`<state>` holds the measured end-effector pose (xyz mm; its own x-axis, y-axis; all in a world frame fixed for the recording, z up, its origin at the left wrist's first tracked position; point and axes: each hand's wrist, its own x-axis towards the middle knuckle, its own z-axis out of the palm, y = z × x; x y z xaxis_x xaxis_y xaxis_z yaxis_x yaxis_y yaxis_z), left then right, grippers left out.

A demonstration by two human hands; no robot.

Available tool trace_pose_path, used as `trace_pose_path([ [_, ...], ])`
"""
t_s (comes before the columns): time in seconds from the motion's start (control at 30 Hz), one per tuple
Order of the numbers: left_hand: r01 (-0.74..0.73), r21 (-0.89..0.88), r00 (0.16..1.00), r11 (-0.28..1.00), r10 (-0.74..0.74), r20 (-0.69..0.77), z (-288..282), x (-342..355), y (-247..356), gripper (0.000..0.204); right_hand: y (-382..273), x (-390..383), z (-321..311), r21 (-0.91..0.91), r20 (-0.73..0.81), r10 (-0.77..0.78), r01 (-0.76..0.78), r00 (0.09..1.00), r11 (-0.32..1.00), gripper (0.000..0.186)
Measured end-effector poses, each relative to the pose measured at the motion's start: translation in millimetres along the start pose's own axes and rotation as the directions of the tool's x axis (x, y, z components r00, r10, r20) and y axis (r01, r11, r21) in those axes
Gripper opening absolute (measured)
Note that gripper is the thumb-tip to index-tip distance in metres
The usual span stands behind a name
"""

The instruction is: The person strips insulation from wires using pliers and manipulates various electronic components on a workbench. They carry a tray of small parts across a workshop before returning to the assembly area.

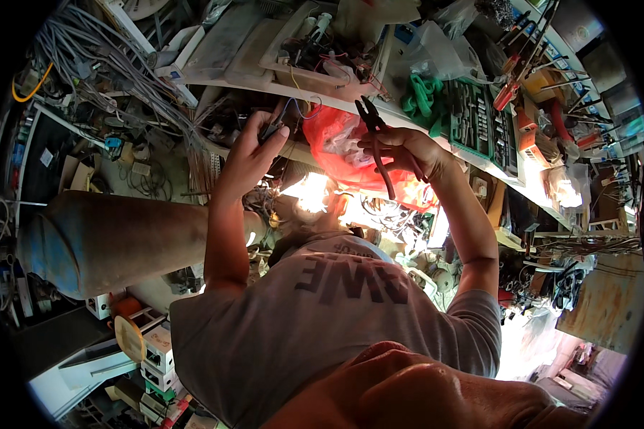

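My left hand [252, 151] is closed, its thumb and fingers pinching a small dark part [267, 131]. Thin wires, one of them blue-violet [288, 104], rise from beside that part and curve toward the shelf edge. What exactly the part is cannot be made out. On the other side, my right hand [416, 149] grips a pair of pliers [372, 123] with dark jaws pointing up and away. The jaws look parted, and the reddish-brown handles are spread. A red plastic bag [329, 146] hangs between and behind the two hands.
Beyond my hands runs a white shelf edge [293, 89] with a bin of parts [283, 50]. A green socket set case [472, 118] lies to the right, beside screwdrivers [506, 93]. Grey cables [114, 64] hang at left, above a large rusty cylinder [143, 239].
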<state>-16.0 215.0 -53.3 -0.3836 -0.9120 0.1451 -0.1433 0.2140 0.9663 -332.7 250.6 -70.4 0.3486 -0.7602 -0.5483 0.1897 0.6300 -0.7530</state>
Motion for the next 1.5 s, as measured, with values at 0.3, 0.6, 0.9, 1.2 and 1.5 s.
trace_pose_path([
  [0.3, -0.003, 0.015, 0.991, 1.0, 0.001, 0.134, 15.4, 6.2, 5.2, 0.019, 3.1, -41.1, 43.2, -0.328, 0.082, -0.083, 0.106, 0.993, 0.939, 0.04],
  [0.6, -0.005, 0.166, 0.967, 0.986, -0.038, 0.252, 26.7, -0.1, 5.2, 0.027, 13.1, -42.6, 54.4, -0.646, 0.124, -0.107, 0.162, 0.986, 0.746, 0.023],
  [0.9, -0.059, 0.264, 0.956, 0.963, -0.022, 0.292, 25.5, -1.4, 11.5, 0.026, -2.3, -54.9, 68.6, -0.69, 0.034, -0.048, 0.059, 0.998, 0.721, 0.025],
  [1.2, -0.001, 0.278, 0.94, 0.961, -0.094, 0.327, 25.3, 1.9, 14.4, 0.03, -1.6, -56.3, 66.2, -0.812, 0.052, -0.174, 0.143, 0.983, 0.565, 0.029],
  [1.5, -0.486, 0.513, 0.865, 0.707, 0.307, 0.396, 33.0, 3.3, 28.4, 0.032, -2.9, -84.9, 63.8, -0.887, 0.075, -0.177, 0.146, 0.981, 0.439, 0.023],
])
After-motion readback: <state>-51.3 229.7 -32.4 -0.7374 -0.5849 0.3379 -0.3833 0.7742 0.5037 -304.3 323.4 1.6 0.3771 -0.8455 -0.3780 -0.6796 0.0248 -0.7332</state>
